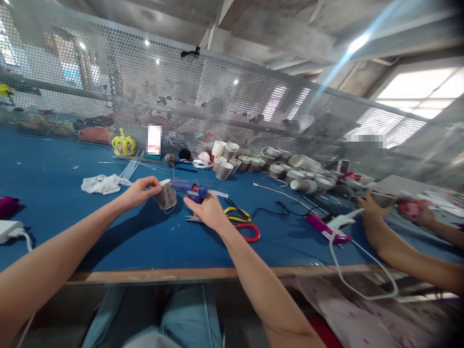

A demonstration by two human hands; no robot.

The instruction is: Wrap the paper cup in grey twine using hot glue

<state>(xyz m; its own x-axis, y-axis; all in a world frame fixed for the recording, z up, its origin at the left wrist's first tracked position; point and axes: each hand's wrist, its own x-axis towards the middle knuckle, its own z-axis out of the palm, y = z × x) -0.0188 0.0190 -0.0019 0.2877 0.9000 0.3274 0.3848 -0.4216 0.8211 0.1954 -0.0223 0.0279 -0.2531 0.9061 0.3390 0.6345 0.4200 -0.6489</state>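
My left hand point(143, 189) grips a small grey cup point(167, 199) by its pale rim, tilted above the blue table. Twine hangs in loops around the cup's side. In my right hand point(208, 209) is a blue glue gun point(190, 189) with a clear glue stick poking out of its back end. The gun's nozzle points left and meets the cup's rim; whether it touches cannot be made out. A ball of grey twine point(170, 159) sits beyond the cup. Pliers and red-handled scissors point(250, 232) lie beside and partly beneath my right hand.
Many similar cups point(295, 175) cluster along the perforated screen. White cloth point(104, 184) lies left; a yellow woven piece point(123, 144) stands behind it. A purple power strip point(328, 229) with a white cord lies right, near a co-worker's hand point(375, 208) holding a cup.
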